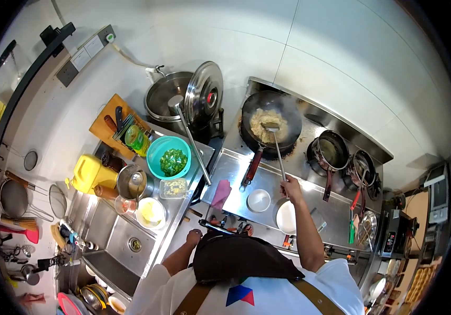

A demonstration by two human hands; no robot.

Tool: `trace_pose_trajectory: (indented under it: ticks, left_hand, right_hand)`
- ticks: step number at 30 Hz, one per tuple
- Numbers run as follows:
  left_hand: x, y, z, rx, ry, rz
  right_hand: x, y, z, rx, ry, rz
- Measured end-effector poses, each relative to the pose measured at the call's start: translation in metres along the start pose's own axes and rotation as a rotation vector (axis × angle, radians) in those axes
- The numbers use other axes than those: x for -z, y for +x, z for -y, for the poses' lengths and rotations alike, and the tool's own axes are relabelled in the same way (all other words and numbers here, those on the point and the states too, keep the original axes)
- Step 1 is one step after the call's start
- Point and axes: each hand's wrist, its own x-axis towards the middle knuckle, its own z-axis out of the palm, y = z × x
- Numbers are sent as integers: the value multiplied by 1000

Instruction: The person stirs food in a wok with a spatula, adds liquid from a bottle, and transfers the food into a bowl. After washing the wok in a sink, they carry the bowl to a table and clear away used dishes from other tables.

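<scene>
R hand: fingers round long silver metal spatula, in pale-brown food, black metal wok. L hand: fingers unclear, can't tell.

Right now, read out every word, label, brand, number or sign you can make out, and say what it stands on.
No text can be read here.
Wall strip, white panels: any print too small.
Green bottle: label too blurred.
Black appliance: red display too small.
White shirt: blue-and-red emblem, no lettering visible.
</scene>
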Motion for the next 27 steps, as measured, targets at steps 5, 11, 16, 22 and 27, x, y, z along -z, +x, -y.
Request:
trace_pose_trajectory:
  ticks: [5,11,16,22,27]
  left_hand:
    - [-4,5,1,32,-6,-29]
    - [-6,8,9,-33,-134,0]
    - [-4,2,10,4,-16,-50]
    - [0,-10,-13,-17,87,3]
    - [-4,3,-23,39,-157,10]
  right_hand:
    - [3,7,-2,-11,10,13]
    - [24,6,6,98,-476,-301]
    - [34,0,28,108,-558,-356]
    - [18,97,16,338,-378,-324]
    - [18,93,42,425,-506,-231]
